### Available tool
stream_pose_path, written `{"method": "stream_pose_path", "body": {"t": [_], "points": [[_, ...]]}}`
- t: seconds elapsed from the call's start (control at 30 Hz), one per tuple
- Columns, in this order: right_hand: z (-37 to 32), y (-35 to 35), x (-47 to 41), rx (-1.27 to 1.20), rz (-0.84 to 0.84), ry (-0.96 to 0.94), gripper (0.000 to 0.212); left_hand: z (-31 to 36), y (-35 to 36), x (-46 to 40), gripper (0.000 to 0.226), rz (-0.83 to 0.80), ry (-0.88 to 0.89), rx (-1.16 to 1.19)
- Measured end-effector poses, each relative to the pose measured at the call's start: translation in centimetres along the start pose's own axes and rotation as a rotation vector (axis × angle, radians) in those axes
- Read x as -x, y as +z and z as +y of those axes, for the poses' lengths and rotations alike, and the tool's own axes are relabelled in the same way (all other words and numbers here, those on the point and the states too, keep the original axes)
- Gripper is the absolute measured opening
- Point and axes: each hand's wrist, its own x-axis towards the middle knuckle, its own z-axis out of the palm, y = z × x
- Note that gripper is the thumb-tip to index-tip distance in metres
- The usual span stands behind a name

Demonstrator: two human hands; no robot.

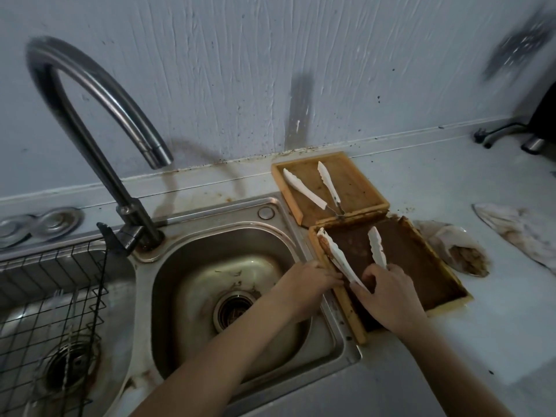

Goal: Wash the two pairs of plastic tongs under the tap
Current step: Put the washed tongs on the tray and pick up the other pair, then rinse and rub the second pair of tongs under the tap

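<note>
Two pairs of white plastic tongs lie in two dirty wooden trays right of the sink. The far tongs (326,183) rest untouched in the far tray (365,182). The near tongs (343,260) lie spread in the near tray (421,266), with brown grime on their tips. My right hand (388,296) is closed around the hinge end of the near tongs. My left hand (310,279) rests on that tray's left rim, touching the tongs' left arm. The curved steel tap (90,94) arches over the small sink basin (186,266); no water is running.
A wire rack (51,296) sits in the larger left basin. Two stained cloths (460,251) (517,230) lie on the counter right of the trays. A dark appliance with a cord (541,121) stands at the far right against the wall.
</note>
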Motion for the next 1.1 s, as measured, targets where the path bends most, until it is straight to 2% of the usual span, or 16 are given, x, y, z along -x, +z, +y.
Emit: {"method": "stream_pose_path", "body": {"t": [0.1,0.27,0.37,0.5,0.63,0.7,0.77,0.83,0.93,1.03,1.1], "points": [[-0.6,-0.6,-0.4,-0.006,0.003,0.009,0.022,0.2,-0.2,0.1,0.062,-0.011,-0.026,0.031],[-1.3,-1.5,-1.2,-0.056,-0.082,0.061,0.019,-0.1,-1.1,0.5,0.056,-0.039,-0.083,0.142],[-1.5,-2.3,-1.5,-0.238,-0.045,0.125,0.021,-0.9,-2.6,1.1,0.047,-0.015,-0.160,0.220],[-3.1,-4.2,-1.9,-0.563,-0.040,0.063,0.035,-2.7,-5.3,2.5,0.038,0.063,-0.256,0.222],[-7.4,-4.6,-2.6,-1.001,-0.281,0.056,0.048,-4.4,-7.3,4.5,0.036,0.167,-0.346,0.220],[-9.6,-3.9,-2.9,-1.188,-0.437,0.080,0.048,-5.5,-8.0,5.8,0.036,0.243,-0.416,0.210],[-12.8,-2.0,-3.2,-1.349,-0.603,0.152,0.044,-7.5,-8.7,8.1,0.035,0.283,-0.558,0.159],[-14.2,-0.4,-3.4,-1.449,-0.708,0.186,0.038,-8.5,-9.2,9.6,0.035,0.364,-0.662,0.140],[-17.2,2.6,-3.3,-1.545,-0.825,0.203,0.023,-10.3,-9.8,12.9,0.039,0.684,-0.752,-0.011],[-20.1,5.2,-3.3,-1.548,-0.840,0.198,0.013,-11.9,-10.2,16.0,0.053,0.959,-0.933,-0.246],[-21.8,6.2,-3.5,-1.554,-0.822,0.192,0.011,-13.0,-10.2,17.3,0.059,1.013,-1.032,-0.186]]}}
